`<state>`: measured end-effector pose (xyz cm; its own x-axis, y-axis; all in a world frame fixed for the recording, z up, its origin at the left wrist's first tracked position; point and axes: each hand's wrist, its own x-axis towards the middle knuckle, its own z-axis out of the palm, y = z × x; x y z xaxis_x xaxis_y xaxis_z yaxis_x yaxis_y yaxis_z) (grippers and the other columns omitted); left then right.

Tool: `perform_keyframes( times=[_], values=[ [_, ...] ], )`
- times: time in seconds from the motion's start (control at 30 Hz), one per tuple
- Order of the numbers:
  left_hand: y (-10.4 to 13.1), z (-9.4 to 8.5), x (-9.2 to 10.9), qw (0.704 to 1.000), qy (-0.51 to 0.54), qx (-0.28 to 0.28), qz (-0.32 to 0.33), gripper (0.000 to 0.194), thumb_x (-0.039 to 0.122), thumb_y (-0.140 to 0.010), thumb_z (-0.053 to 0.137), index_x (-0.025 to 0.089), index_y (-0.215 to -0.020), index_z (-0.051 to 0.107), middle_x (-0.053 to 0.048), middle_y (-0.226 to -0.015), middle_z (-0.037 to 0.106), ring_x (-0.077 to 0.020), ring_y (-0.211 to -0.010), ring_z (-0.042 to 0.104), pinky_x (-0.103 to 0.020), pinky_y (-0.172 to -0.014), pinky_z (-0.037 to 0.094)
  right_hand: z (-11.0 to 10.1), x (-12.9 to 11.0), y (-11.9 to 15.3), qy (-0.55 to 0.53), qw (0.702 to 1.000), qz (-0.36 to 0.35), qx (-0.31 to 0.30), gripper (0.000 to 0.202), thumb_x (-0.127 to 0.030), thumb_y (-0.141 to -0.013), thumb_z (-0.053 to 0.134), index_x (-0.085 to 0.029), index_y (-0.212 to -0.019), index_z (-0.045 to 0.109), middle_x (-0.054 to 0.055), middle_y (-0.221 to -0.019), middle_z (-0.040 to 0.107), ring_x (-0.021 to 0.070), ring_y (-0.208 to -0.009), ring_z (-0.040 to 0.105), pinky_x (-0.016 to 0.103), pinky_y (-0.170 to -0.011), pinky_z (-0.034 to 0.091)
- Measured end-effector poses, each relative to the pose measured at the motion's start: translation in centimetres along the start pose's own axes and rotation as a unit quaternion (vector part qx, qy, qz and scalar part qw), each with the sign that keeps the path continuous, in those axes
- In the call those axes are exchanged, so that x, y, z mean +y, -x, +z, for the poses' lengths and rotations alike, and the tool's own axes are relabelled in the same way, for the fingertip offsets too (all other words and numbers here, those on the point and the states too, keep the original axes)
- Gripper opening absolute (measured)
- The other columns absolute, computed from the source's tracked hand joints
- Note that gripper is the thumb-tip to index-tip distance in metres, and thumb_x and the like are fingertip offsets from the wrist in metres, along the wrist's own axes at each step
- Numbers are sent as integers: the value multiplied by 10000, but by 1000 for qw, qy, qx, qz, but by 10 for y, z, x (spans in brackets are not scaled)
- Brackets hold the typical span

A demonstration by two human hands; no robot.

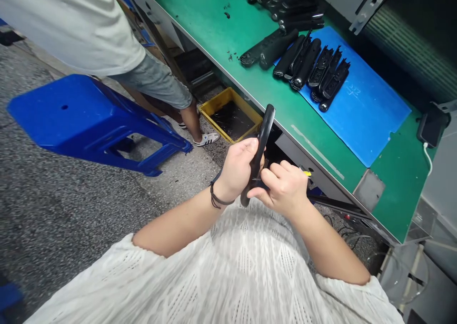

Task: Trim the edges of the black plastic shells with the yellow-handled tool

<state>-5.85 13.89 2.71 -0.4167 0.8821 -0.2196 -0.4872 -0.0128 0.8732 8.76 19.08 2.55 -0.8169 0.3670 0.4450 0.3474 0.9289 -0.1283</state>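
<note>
My left hand (240, 166) is closed around a long, curved black plastic part (264, 128), held tilted in front of my shirt. Against the lower half of that part, my right hand (283, 188) is curled in a fist with the thumb stretched toward it. A yellow tip (307, 174) pokes out behind the right fist, and a thin blade-like edge shows on the thumb side, so the fist grips a small knife. Most of the knife is hidden by the fingers.
Several black plastic parts (307, 64) lie on a green-topped bench (214, 24), some over a blue sheet (371, 109). A phone (433, 126) with a white cable sits at the right. Below are a yellow crate (214, 124), a blue stool (71, 109) and a standing person (153, 76).
</note>
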Motion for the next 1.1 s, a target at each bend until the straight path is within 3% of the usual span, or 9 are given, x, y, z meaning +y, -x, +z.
perform_keyframes(
  times=[0.23,0.43,0.57,0.67,0.8,0.9,0.93,1.0,1.1],
  values=[
    [-11,-4,12,998,59,32,-4,463,619,-908,706,189,-821,558,70,-508,437,-70,-386,356,-210,-376,289,4,-16,2,-43,998,-29,-30,719,-863,-929,418,-207,-662,541,3,-629,475,153,-634,321,334,-599,180],
    [-18,-8,23,981,147,114,-58,407,549,-1000,614,188,-822,552,88,-491,376,-54,-348,307,-175,-350,240,9,-20,-5,17,997,-74,15,561,-665,-1023,500,-216,-688,526,-7,-631,454,163,-645,313,342,-606,172],
    [-29,-22,20,958,206,181,-89,410,509,-1068,488,188,-819,537,91,-492,347,-54,-341,278,-176,-345,205,24,-23,-9,49,993,-93,54,503,-584,-1032,549,-220,-687,516,-12,-615,431,164,-639,312,353,-601,169],
    [-38,-38,21,941,225,232,-96,434,444,-1112,360,185,-798,510,83,-491,349,-62,-342,276,-189,-342,192,34,-28,-11,2,996,-53,66,414,-510,-1034,585,-218,-742,561,-14,-630,453,157,-643,348,339,-599,229],
    [-42,-58,28,930,239,262,-95,433,432,-1112,348,189,-784,491,84,-493,341,-67,-340,276,-193,-338,194,40,-26,-19,-67,997,22,11,223,-244,-1072,469,-187,-1182,654,30,-830,571,155,-731,482,290,-599,320],
    [-41,-67,32,925,252,271,-84,444,445,-1109,351,192,-769,486,83,-499,331,-70,-341,290,-193,-336,212,43,-18,-29,-20,995,65,-74,623,-12,-956,440,-335,-1481,530,23,-903,570,144,-692,483,272,-534,259],
    [-41,-69,33,923,256,275,-81,447,448,-1108,354,193,-764,484,84,-502,330,-70,-341,296,-193,-337,219,43,-16,-33,-8,991,90,-102,714,-3,-924,483,-360,-1542,468,26,-924,578,145,-681,486,271,-520,246],
    [-42,-70,32,919,256,288,-78,449,446,-1107,359,195,-754,476,83,-505,336,-70,-340,303,-194,-339,230,44,-15,-38,-41,981,144,-128,778,-74,-897,622,-298,-1604,385,51,-974,614,159,-699,527,269,-519,298],
    [-45,-68,25,915,246,311,-73,451,447,-1102,373,203,-732,455,71,-509,367,-78,-347,330,-198,-345,259,44,-24,-41,-236,949,176,-112,720,-300,-876,788,-192,-1511,468,53,-959,663,172,-740,586,283,-602,449]
  ],
)
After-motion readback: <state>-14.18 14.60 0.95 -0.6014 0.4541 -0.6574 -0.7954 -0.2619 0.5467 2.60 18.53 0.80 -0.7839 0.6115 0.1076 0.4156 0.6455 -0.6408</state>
